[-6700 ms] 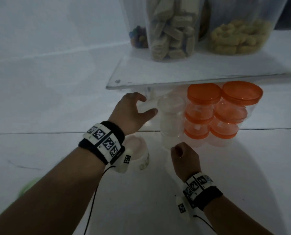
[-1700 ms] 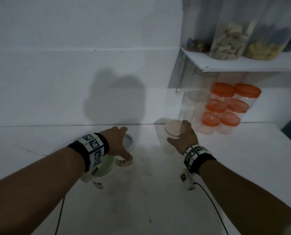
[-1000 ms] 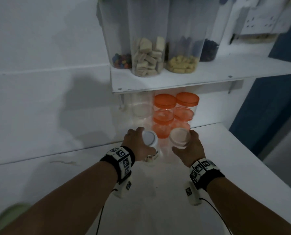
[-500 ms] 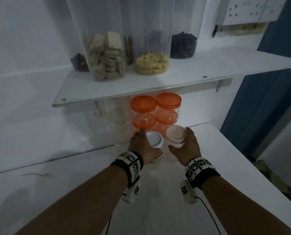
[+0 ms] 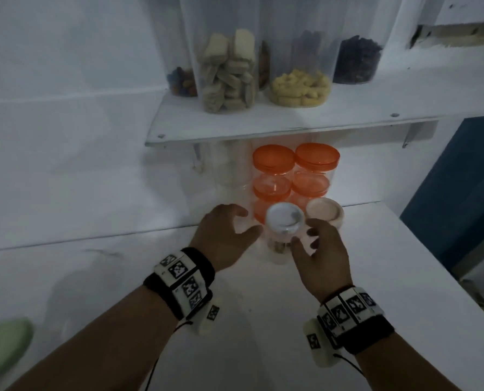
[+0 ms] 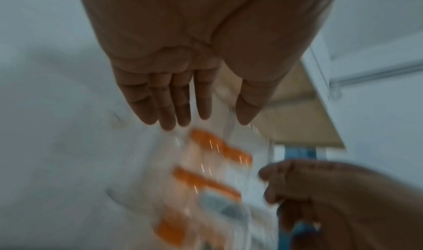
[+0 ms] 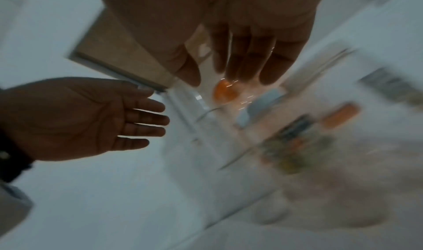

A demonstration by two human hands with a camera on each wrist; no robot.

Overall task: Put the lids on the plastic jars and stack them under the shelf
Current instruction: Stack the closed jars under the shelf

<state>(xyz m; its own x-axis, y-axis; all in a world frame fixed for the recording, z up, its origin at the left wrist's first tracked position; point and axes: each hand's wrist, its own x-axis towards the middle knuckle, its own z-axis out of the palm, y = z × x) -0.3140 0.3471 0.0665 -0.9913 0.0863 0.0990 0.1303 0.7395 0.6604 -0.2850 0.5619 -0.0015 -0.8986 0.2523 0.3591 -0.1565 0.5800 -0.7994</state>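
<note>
A clear jar with a white lid [image 5: 284, 221] stands on the white table [image 5: 263, 320], and a pink-lidded jar [image 5: 324, 213] stands just right of it. Both are in front of two stacks of orange-lidded jars [image 5: 274, 160] under the shelf [image 5: 263, 127]. A stack of clear jars [image 5: 226, 167] stands left of the orange ones. My left hand [image 5: 249, 221] hovers left of the white-lidded jar with relaxed fingers, holding nothing. My right hand [image 5: 302, 237] is close in front of that jar, fingers spread and empty. The wrist views are blurred but show the left hand [image 6: 213, 122] and the right hand [image 7: 215, 78] with straight fingers.
Tall clear containers of biscuits [image 5: 229, 71], yellow snacks [image 5: 300, 86] and dark pieces [image 5: 357, 63] stand on the shelf. A green object [image 5: 3, 342] lies at the table's near left. The table's right edge borders a dark blue surface [image 5: 455, 198].
Half a second ago each hand gripped a jar near the orange stacks. Both hands have let go and drawn back slightly; the two jars now stand on the table.
</note>
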